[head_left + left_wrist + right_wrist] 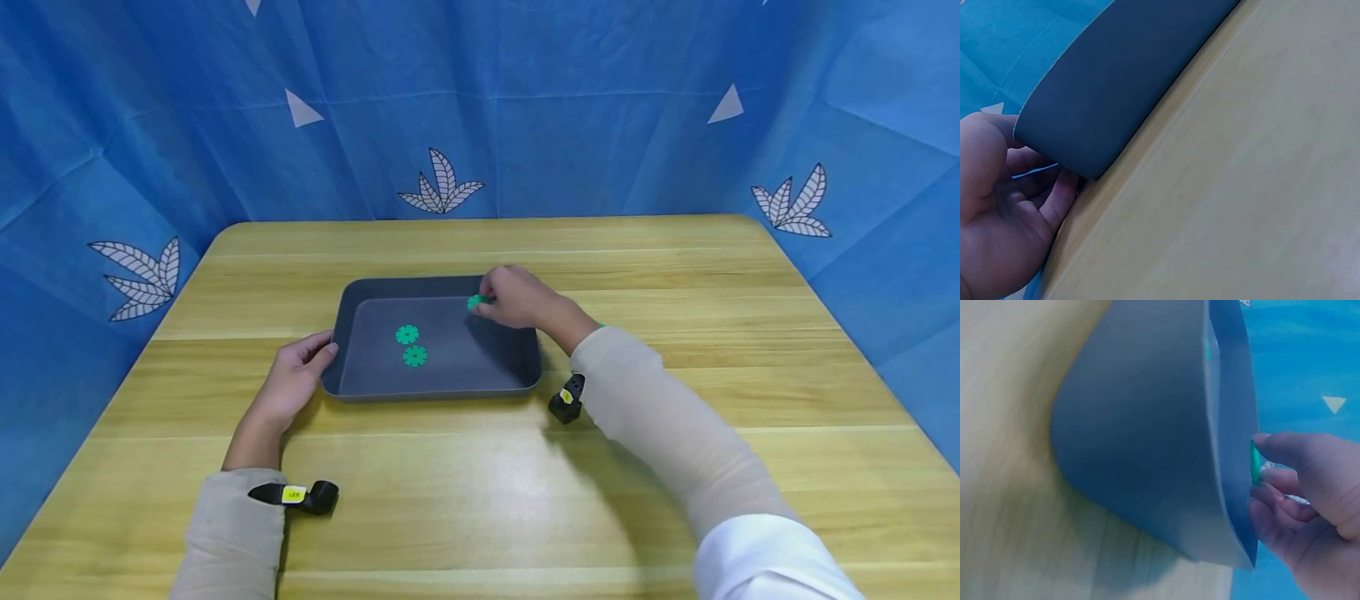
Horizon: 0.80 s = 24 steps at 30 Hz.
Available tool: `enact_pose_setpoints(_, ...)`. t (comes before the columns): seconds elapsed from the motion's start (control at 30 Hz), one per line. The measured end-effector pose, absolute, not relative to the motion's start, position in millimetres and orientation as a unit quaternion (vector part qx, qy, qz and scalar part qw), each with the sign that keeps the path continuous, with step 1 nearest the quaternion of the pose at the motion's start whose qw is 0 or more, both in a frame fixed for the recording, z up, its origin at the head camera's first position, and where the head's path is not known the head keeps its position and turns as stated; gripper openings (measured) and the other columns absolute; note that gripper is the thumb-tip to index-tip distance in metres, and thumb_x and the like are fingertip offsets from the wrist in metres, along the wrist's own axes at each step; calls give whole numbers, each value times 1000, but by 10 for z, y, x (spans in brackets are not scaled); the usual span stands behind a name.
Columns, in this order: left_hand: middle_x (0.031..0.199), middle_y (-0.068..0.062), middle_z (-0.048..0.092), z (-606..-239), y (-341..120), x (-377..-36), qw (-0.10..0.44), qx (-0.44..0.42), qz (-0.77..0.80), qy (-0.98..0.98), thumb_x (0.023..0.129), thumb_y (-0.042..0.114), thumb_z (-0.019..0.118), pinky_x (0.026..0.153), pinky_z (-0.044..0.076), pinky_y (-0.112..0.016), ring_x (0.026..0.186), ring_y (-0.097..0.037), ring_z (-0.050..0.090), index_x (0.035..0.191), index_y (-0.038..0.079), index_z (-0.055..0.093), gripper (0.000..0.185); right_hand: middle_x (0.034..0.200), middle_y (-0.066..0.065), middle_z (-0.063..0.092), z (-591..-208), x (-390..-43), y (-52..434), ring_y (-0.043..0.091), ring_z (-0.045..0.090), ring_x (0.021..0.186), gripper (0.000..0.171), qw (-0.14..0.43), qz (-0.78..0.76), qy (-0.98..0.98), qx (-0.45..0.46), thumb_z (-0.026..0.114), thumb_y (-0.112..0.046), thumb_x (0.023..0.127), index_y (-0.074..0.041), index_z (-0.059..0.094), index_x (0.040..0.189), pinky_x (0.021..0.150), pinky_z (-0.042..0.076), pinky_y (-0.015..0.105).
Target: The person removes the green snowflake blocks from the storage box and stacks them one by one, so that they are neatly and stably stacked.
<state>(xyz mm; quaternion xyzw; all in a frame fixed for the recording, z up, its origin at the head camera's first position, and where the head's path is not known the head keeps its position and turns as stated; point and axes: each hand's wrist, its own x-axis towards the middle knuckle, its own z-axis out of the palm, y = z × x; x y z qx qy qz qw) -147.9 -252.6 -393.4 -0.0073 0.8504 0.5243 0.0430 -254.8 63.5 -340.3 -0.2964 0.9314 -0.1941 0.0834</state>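
Note:
A dark grey rectangular tray point(450, 392) lies on the table, two green notched discs, one point(407, 334) just behind the other point(415, 356), flat on its floor. My left hand point(294, 377) grips the tray's left end, thumb over the rim and fingers against the outer wall, as the left wrist view also shows. Over the far right part of the tray, my right hand point(516, 297) pinches a third green disc point(1255, 462) between thumb and fingertips. That disc is held on edge in the right wrist view, and the fingers cover part of it.
The tray stands on a light wooden table point(480, 492). A sliver of something green point(602, 325) shows behind my right forearm, mostly hidden. A blue curtain point(570, 125) with leaf prints hangs past the table's far edge.

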Motion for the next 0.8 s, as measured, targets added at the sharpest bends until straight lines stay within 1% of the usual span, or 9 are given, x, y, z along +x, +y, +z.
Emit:
enact_pose_setpoints(0.17, 143, -22, 36, -3929, -2523, -1476, 45, -7, 521, 852, 99, 31, 39, 109, 29, -47, 134, -32, 31, 139, -5, 33, 54, 51, -5, 22, -3361, -2535, 739, 11, 19, 46, 45, 68, -191, 932, -300, 62, -25, 88, -15, 34, 54, 53, 24, 24)
enact_pose_setpoints(0.33, 142, -22, 37, -3931, -2527, -1475, 45, -9, 524, 850, 99, 31, 39, 109, 30, -47, 133, -32, 33, 139, -5, 34, 54, 51, -5, 24, -3340, -2533, 818, 11, 22, 48, 44, 66, -189, 937, -286, 62, -25, 88, -14, 35, 55, 53, 24, 23)
enact_pose_setpoints(0.4, 142, -22, 37, -3929, -2526, -1474, 45, -10, 525, 850, 99, 32, 39, 109, 30, -47, 132, -33, 33, 139, -5, 34, 54, 52, -4, 26, -3327, -2535, 843, 11, 24, 48, 42, 63, -186, 939, -282, 62, -26, 87, -13, 38, 56, 53, 25, 24)
enact_pose_setpoints(0.47, 142, -22, 37, -3928, -2526, -1473, 45, -10, 526, 850, 99, 32, 39, 109, 30, -47, 132, -33, 33, 139, -5, 34, 54, 53, -5, 34, -3308, -2534, 868, 11, 28, 49, 36, 57, -184, 941, -277, 63, -25, 87, -12, 45, 58, 53, 28, 23)
enact_pose_setpoints(0.57, 142, -22, 37, -3928, -2526, -1475, 45, -8, 526, 849, 99, 31, 39, 109, 30, -47, 132, -33, 34, 139, -5, 34, 54, 58, -5, 46, -3274, -2531, 906, 11, 35, 51, 25, 50, -179, 945, -269, 63, -25, 87, -12, 57, 66, 54, 32, 24)
enact_pose_setpoints(0.63, 142, -22, 37, -3930, -2529, -1478, 44, -7, 525, 850, 99, 31, 39, 109, 30, -47, 133, -32, 33, 139, -5, 34, 54, 59, -4, 50, -3248, -2527, 933, 11, 37, 52, 21, 50, -179, 947, -263, 63, -25, 87, -11, 61, 71, 54, 34, 25)
enact_pose_setpoints(0.73, 142, -22, 36, -3929, -2531, -1478, 43, -5, 523, 852, 99, 31, 39, 109, 30, -47, 133, -32, 32, 139, -6, 34, 54, 56, -2, 45, -3219, -2526, 976, 12, 34, 50, 23, 52, -179, 947, -260, 63, -24, 87, -9, 61, 70, 53, 32, 26)
enact_pose_setpoints(0.8, 142, -22, 36, -3933, -2533, -1479, 43, -6, 522, 852, 99, 31, 39, 109, 30, -47, 133, -32, 32, 139, -5, 34, 54, 57, -4, 44, -3213, -2528, 1012, 12, 35, 50, 23, 50, -179, 948, -260, 63, -24, 87, -10, 60, 69, 53, 32, 25)
